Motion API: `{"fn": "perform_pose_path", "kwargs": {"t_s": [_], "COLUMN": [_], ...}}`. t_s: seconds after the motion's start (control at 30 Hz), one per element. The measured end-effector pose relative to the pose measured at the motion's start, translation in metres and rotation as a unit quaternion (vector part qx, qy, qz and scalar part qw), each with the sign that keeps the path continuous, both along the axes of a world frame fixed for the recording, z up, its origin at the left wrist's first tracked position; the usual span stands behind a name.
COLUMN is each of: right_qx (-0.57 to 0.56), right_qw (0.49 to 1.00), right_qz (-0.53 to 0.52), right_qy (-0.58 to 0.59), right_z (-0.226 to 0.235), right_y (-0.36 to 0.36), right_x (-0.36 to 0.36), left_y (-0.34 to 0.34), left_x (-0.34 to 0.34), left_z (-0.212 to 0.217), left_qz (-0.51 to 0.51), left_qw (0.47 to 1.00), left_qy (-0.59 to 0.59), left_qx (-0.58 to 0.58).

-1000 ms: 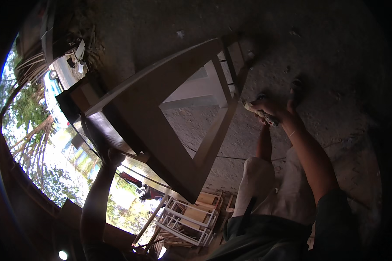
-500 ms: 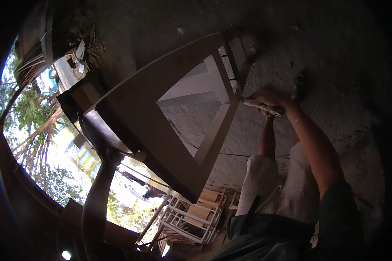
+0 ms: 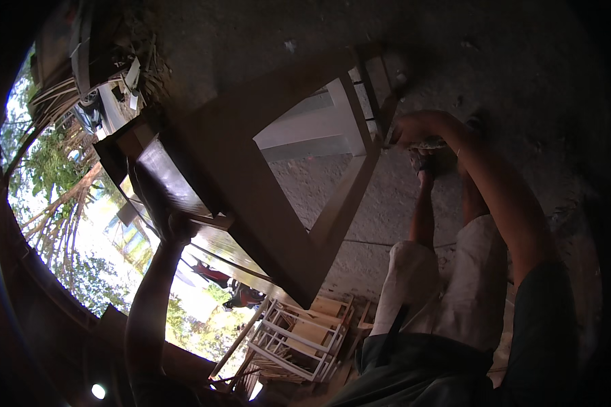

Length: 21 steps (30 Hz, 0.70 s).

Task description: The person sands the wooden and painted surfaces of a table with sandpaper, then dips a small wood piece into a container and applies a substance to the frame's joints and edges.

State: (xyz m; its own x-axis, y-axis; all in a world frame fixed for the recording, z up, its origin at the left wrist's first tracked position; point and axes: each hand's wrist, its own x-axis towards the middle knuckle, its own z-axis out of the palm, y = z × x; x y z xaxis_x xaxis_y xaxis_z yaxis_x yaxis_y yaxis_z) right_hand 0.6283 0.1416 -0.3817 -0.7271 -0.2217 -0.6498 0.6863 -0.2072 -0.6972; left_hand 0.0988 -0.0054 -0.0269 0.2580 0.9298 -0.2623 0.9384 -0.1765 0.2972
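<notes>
A large brown wooden furniture carcass (image 3: 217, 142) with a four-sided opening in its panel stands tilted across the middle of the view. At its left side, my left hand (image 3: 178, 229) is closed on an edge beside a short wooden rail; its fingers are dark and partly hidden. My right hand (image 3: 421, 129) is at the carcass's right corner, by the end of a frame bar. It is closed around a pale, stained, stick-like tool (image 3: 429, 144), mostly covered by the hand. The tool's tip is blurred near the wood, and I cannot tell whether it touches.
A rough concrete floor (image 3: 305, 190) with a thin cable lies beneath. White slatted frames (image 3: 285, 342) and boards are stacked near the lower middle. Scrap wood strips (image 3: 54, 95) lie at the far left, beside a bright opening with trees. My legs (image 3: 421, 278) are close to the carcass.
My right hand has shifted slightly up and turned, so the tool that showed at length is now mostly covered. The carcass appears a little shifted in view; my left hand remains at its edge.
</notes>
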Motion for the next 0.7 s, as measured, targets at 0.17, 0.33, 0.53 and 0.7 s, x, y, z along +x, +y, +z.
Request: {"fn": "perform_pose_path", "kwargs": {"t_s": [0.17, 0.33, 0.53, 0.7], "right_qx": [-0.049, -0.042, 0.150, 0.131], "right_qw": [0.996, 0.963, 0.913, 0.921], "right_qz": [-0.068, -0.265, -0.372, -0.365], "right_qy": [-0.013, 0.001, 0.075, 0.044], "right_z": [0.028, 0.051, 0.019, 0.036], "right_y": [-0.008, -0.040, -0.082, -0.102], "right_x": [0.040, 0.061, 0.028, 0.010], "left_y": [0.022, 0.034, 0.046, 0.055], "left_x": [0.028, 0.045, 0.059, 0.074], "left_z": [0.008, 0.013, 0.012, 0.011], "left_qz": [0.010, 0.021, 0.034, 0.047], "left_qw": [1.000, 1.000, 0.999, 0.999], "left_qy": [-0.002, -0.005, -0.013, -0.015], "left_qx": [0.011, 0.011, 0.006, 0.007]}}
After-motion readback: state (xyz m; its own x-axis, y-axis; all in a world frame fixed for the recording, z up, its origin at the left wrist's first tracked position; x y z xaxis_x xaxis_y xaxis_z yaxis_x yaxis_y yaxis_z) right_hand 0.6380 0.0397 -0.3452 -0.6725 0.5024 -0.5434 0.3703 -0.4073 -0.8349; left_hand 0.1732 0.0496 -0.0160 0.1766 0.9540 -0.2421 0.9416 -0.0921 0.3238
